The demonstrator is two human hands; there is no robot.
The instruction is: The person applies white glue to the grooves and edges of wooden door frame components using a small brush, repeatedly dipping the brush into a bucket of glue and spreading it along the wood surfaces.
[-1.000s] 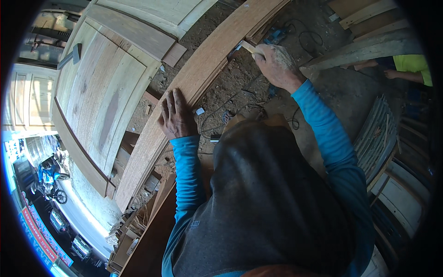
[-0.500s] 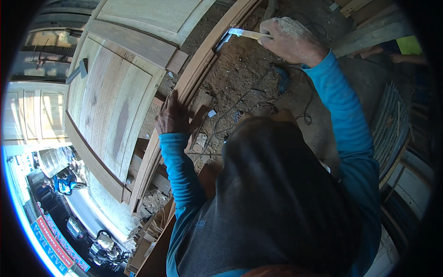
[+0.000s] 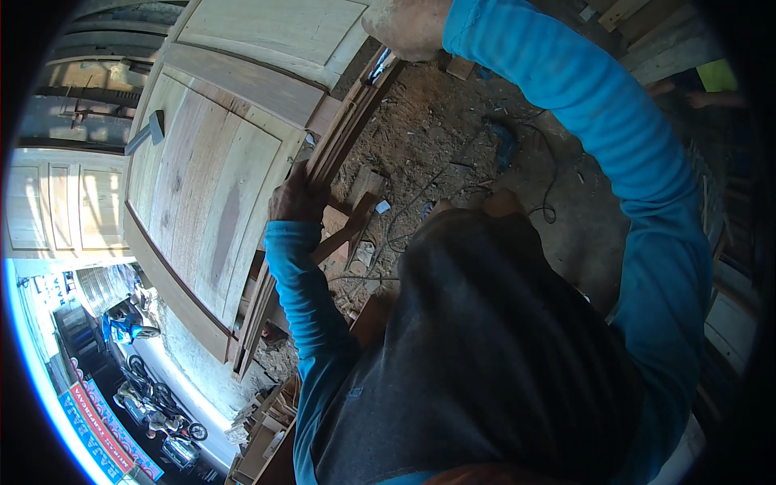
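A long brown wooden rail (image 3: 343, 133) with a grooved edge runs slantwise beside a panelled wooden door (image 3: 206, 182). My left hand (image 3: 297, 198) is closed around the rail near its middle. At the top edge of the view, my right hand (image 3: 411, 28) is closed by the rail's far end and partly cut off. The paintbrush it held a moment ago is hidden behind the hand now. A whitish smear of wet paste (image 3: 378, 66) shows on the rail just below that hand.
A hammer (image 3: 152, 132) lies on the door's left edge. Wood shavings, a power cable (image 3: 552, 190) and a blue power tool (image 3: 503, 145) are on the ground. Wood offcuts (image 3: 352, 226) lie below the rail. Motorbikes (image 3: 153, 400) stand outside at lower left. Another person's arm (image 3: 711, 101) shows at upper right.
My right hand has moved up and left to the rail's far end, and the brush has gone out of sight. The rail has turned, showing more of its grooved edge.
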